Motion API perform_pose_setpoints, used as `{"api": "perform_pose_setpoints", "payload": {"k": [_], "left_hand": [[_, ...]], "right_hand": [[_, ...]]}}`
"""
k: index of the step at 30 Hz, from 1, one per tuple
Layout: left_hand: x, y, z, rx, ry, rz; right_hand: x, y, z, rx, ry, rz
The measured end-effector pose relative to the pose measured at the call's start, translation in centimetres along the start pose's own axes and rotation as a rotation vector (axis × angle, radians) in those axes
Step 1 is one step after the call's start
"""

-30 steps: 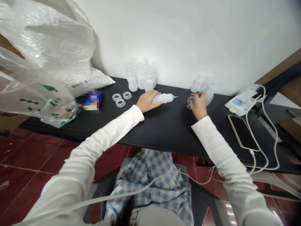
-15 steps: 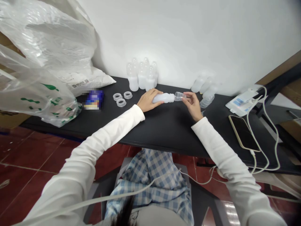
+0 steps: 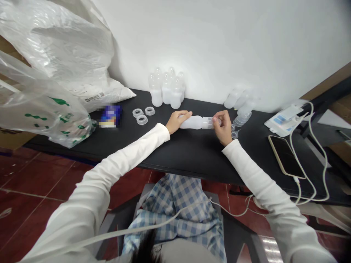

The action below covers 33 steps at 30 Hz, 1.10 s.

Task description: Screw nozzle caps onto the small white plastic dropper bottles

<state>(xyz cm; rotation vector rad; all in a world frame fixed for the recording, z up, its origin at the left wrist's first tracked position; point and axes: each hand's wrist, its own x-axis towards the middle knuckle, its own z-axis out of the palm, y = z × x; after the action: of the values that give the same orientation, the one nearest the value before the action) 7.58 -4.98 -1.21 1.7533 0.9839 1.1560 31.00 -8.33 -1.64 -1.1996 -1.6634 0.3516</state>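
A milky-white baby bottle (image 3: pixel 191 122) lies on its side just above the black table, its neck to the right. My left hand (image 3: pixel 177 121) is wrapped round its base end. Over the neck sits a clear bottle top (image 3: pixel 207 123), and my right hand (image 3: pixel 222 128) pinches its outer end. The fingers partly hide this top, so its exact shape is unclear. Beside my right hand lie small clear teat-like parts (image 3: pixel 234 134). Left of my left hand are three clear rings (image 3: pixel 142 119) lying flat on the table.
Several capped bottles (image 3: pixel 175 93) stand against the wall. Translucent bottle bodies or caps (image 3: pixel 241 100) are grouped at the right rear. A blue box (image 3: pixel 112 116) and plastic bags (image 3: pixel 68 120) lie left. A phone (image 3: pixel 286 155) with cables and a white device (image 3: pixel 283 120) are at right.
The clear top has come closer over the bottle neck. My right hand's fingers have curled in around its outer end. The bottle has shifted slightly toward me and right.
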Motion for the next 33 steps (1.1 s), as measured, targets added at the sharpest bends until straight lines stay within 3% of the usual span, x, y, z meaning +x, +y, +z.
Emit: {"api": "perform_pose_setpoints", "payload": {"k": [5, 9, 12, 15, 18, 21, 27, 30, 33], "left_hand": [[0.1, 0.8, 0.6, -0.194, -0.115, -0.320], [0.2, 1.5, 0.6, -0.314, -0.260, -0.438], [0.0, 1.8, 0.7, -0.290, -0.278, -0.457], [-0.4, 2.0, 0.9, -0.099, -0.135, -0.284], [-0.8, 1.9, 1.0, 0.175, -0.004, 0.059], [-0.8, 1.2, 0.9, 0.420, -0.031, 0.299], [0.2, -0.4, -0.2, 0.796, -0.149, 0.568], [0.4, -1.2, -0.6, 0.876, -0.104, 0.608], [0.2, -2.8, -0.9, 0.828, 0.112, 0.474]], "right_hand": [[-0.1, 0.3, 0.0, -0.223, 0.027, -0.107], [-0.2, 0.5, 0.3, -0.290, 0.028, -0.104], [-0.4, 0.0, 0.8, -0.308, 0.063, -0.068], [-0.6, -1.0, 1.5, -0.313, 0.099, 0.006], [-0.5, -1.7, 1.9, -0.270, 0.120, 0.078], [-0.1, -1.8, 1.8, -0.231, 0.119, 0.133], [0.2, -1.2, 1.5, -0.208, 0.095, 0.144], [-0.4, -1.1, 1.5, -0.166, 0.058, 0.079], [-0.8, -1.0, 1.3, -0.147, 0.021, 0.023]]}}
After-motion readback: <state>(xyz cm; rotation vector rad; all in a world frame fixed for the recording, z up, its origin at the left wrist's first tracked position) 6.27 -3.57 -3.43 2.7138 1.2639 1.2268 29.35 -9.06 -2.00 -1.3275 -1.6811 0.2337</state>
